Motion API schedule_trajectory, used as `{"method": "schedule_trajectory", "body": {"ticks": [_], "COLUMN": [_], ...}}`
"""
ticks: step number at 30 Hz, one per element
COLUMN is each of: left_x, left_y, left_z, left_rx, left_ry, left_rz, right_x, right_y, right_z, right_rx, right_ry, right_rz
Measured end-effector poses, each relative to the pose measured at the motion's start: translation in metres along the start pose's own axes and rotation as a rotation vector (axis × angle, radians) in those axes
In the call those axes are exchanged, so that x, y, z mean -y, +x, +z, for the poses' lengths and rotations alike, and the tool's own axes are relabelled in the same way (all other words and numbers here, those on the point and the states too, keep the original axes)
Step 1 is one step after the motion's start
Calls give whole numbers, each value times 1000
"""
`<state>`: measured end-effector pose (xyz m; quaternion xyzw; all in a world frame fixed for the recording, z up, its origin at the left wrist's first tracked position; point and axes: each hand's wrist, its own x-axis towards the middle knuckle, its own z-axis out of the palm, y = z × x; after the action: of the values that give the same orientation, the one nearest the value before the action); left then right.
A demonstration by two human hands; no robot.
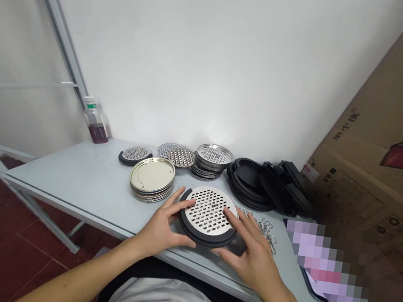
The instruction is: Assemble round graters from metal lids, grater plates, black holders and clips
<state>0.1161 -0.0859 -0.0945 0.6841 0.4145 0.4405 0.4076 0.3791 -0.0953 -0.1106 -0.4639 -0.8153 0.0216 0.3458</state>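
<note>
Between my hands is a round grater plate point(211, 210), silver with rows of slots, set in a black ring base point(203, 239) near the table's front edge. My left hand point(166, 224) grips its left side, fingertips on the metal and thumb at the front rim. On the right side my right hand point(248, 241) does the same, its fingers lying over the plate's edge. To the left stands a stack of round metal lids point(152, 176), pale gold on top. Small metal rings or clips point(266, 226) lie just beyond my right hand, partly hidden by it.
Behind are another grater in a black base point(136, 154), loose perforated discs point(181, 156), stacked metal discs point(215, 154) and black plastic parts point(253, 184). A bottle of dark liquid point(97, 128) stands back left. At right are a blurred-out phone-like object point(318, 284) and large cardboard boxes point(366, 160).
</note>
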Motion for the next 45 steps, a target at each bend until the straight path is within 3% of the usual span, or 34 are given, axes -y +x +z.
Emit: {"method": "schedule_trajectory", "body": {"ticks": [3, 8, 14, 17, 21, 25, 28, 36, 45], "left_x": [1, 2, -19, -35, -39, -17, 10, 61, 71], "left_y": [-1, -1, 3, 16, 50, 87, 104, 110, 98], "left_z": [2, 0, -24, -55, -123, -193, -224, -237, -250], "left_rx": [-22, -78, -219, -344, -561, -719, -726, -662, -588], "left_ry": [-18, 134, 239, 260, 259, 397, 475, 502, 556], "left_rz": [3, 103, 206, 237, 256, 150, 55, -127, -209], "right_x": [0, 1, -1, -3, -3, -2, -2, -3, -2], "right_y": [0, 1, 0, -1, -1, 0, 1, -1, 1], "right_z": [1, 3, 6, 8, 9, 9, 10, 10, 9], "right_rx": [27, 101, 128, 206, 246, 252, 253, 242, 267], "right_ry": [1, 5, -52, -96, -130, -141, -140, -101, -126], "right_rz": [16, 52, 118, 91, 82, 84, 88, 85, 89]}}
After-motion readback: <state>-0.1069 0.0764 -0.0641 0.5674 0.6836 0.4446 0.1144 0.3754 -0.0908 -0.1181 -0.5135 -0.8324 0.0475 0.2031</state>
